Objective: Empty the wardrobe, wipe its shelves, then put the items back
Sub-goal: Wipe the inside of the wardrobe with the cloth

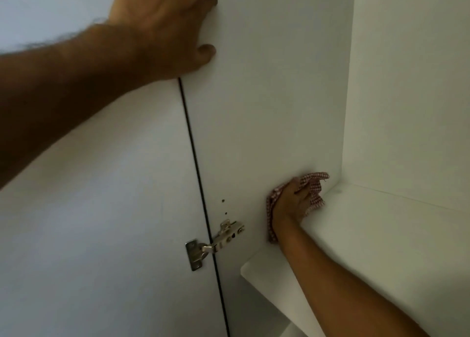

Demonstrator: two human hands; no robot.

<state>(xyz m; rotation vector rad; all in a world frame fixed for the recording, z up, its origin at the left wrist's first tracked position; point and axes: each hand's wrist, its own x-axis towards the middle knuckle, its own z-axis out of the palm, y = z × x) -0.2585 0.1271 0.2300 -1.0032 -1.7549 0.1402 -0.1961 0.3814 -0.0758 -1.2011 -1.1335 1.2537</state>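
1. While the right hand (288, 204) presses into the corner, its fingers are curled over a checked cloth (311, 188) and hold it bunched against the side panel (267, 107), just above the shelf (368, 235).
2. Part of the cloth sticks out past the fingertips toward the back corner, and another part hangs under the wrist, beside the panel.
3. Higher on the panel, the left hand (162, 29) rests at its front edge. The thumb lies on the inner face, the fingers bend around the edge, and I judge it only steadies the body.
4. Below and in front of the cloth, a metal hinge (216, 242) joins the panel to the open door (101, 184).
5. Where the shelf is visible, it carries no items, so I think the wiping step is in progress.
6. I expect the cloth is light, soft and limp. It will fold and slip if held by one corner, so it is better gathered in the palm with a flat pad kept under the fingers.
7. Near the hinge the fabric could catch on the screws.
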